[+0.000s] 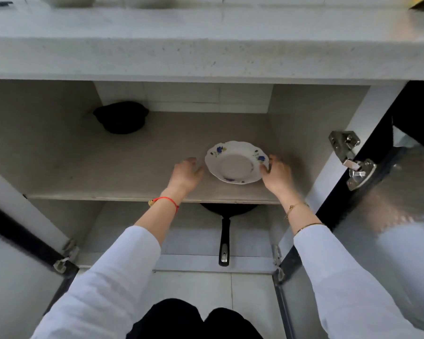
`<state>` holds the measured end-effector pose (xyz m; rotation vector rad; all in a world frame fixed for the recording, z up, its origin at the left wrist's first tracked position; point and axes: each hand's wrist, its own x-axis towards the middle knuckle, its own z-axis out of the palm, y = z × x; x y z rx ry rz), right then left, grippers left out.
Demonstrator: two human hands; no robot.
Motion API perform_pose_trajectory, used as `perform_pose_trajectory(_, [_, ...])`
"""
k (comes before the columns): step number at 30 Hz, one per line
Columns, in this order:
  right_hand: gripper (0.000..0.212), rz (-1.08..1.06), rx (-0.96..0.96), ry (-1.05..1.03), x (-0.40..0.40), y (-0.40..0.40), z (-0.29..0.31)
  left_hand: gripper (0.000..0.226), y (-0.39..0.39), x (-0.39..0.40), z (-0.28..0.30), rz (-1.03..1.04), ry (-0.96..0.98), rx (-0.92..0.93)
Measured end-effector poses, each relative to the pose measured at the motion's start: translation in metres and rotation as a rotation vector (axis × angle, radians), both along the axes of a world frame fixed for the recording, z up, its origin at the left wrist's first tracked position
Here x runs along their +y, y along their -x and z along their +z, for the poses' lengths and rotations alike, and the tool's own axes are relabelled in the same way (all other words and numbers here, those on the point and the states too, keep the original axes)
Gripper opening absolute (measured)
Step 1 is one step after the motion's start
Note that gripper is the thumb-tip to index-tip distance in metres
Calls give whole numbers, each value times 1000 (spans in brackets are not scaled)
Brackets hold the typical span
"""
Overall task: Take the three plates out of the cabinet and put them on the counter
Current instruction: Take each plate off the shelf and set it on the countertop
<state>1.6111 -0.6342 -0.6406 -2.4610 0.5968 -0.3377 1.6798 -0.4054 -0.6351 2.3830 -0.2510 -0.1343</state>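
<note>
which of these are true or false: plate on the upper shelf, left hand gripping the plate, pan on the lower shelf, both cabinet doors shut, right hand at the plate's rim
1. The plate lies on the upper shelf. True.
2. The left hand grips the plate. False: it is open beside the plate, with a gap between them.
3. A pan sits on the lower shelf. True.
4. Both cabinet doors are shut. False: both stand open.
5. The right hand is at the plate's right rim. True.

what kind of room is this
Most likely a home kitchen: a floral plate sits on a cabinet shelf under a stone counter, with a black frying pan stored below.
</note>
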Motion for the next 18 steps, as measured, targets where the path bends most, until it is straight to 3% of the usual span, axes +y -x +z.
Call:
perform_pose_trajectory(9, [51, -64, 76, 15, -13, -25, -14, 44, -25, -27, -13, 45, 14, 48])
perform_pose_trajectory(14, [35, -44, 94, -63, -14, -27, -17, 26, -28, -29, -18, -16, 24, 58])
perform_pose_trajectory(18, [30, -43, 83, -128, -9, -24, -16, 24, -27, -29, -18, -25, 58, 90])
